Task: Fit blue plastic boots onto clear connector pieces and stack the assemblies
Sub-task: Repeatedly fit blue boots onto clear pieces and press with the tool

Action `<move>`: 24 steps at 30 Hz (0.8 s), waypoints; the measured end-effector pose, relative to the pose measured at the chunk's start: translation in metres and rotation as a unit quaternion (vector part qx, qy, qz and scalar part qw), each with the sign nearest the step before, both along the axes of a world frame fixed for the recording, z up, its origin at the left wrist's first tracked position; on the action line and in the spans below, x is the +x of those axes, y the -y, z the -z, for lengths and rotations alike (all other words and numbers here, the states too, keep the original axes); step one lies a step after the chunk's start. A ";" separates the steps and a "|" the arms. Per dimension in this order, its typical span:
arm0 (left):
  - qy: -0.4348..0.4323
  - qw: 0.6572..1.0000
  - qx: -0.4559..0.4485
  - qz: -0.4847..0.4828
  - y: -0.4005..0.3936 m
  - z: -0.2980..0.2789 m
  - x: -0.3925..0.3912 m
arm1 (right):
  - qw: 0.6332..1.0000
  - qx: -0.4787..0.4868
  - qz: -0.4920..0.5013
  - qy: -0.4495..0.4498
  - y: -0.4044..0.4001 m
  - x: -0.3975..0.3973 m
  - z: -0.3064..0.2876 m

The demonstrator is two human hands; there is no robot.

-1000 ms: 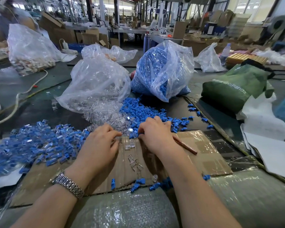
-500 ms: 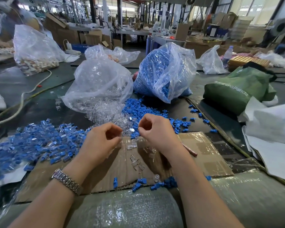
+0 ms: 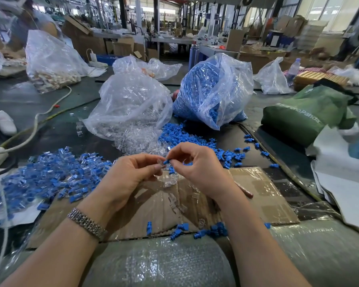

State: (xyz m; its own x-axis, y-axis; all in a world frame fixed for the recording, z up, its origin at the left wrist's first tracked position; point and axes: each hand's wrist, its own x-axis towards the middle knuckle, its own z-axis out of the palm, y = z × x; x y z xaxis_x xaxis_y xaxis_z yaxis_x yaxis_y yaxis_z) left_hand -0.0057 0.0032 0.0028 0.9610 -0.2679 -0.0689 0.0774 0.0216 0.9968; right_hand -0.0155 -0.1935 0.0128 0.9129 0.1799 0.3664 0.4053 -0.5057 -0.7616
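Scanning left to right: finished pile of blue-and-clear assemblies [image 3: 50, 179] spread over the bench at left of frame, on white paper. Left hand [image 3: 129, 179] raised mid-frame over the cardboard sheet [image 3: 263, 195], fingers curled, pinching a clear connector piece [image 3: 160, 162] at the tips. Right hand [image 3: 197, 164] just beside it, fingers clenched round a blue boot [image 3: 166, 161], boot tip touching the connector. Looks like the fitting step, boot meeting connector but probably not seated yet; hard to tell, parts tiny. Next move probably calls for lining up the boot's opening with the connector's end and pushing straight on, then dropping the pair onto the left pile. Behind the hands, loose clear connectors [image 3: 137, 143] spilling from a clear bag, then loose blue boots [image 3: 180, 135] and the bag of boots [image 3: 211, 90]. Green bag [image 3: 303, 114] at far right.
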 end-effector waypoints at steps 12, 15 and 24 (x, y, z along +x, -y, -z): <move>-0.005 0.999 -0.038 0.032 -0.003 0.005 0.003 | 0.998 -0.061 -0.020 0.014 -0.003 -0.002 0.000; -0.004 0.999 -0.039 0.033 -0.002 0.004 0.001 | 0.998 -0.066 -0.023 0.004 -0.003 -0.004 -0.001; -0.032 0.988 -0.148 0.012 -0.002 0.003 0.001 | 0.920 -0.233 0.273 -0.158 0.031 0.001 -0.003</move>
